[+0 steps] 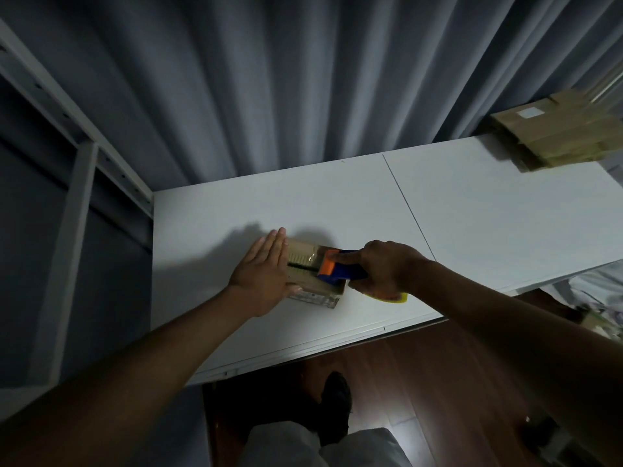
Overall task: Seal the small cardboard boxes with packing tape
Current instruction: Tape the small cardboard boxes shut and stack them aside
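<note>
Small cardboard box (pixel 305 264), brown, flaps closed, clear-taped seam

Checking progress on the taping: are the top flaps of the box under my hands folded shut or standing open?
Folded shut: the small box's flaps lie flat, with only a dark seam showing beside the tape dispenser.

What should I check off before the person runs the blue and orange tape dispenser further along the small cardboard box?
1. Left hand flat, steadying the small brown cardboard box: ok.
2. Right hand gripping the blue and orange tape dispenser: ok.
3. Dispenser resting on the box top: ok.
4. Box flaps fully closed: not ok, dark gap along seam.
5. Tape stuck down at the start: cannot tell.
6. White table free ahead: ok.
</note>
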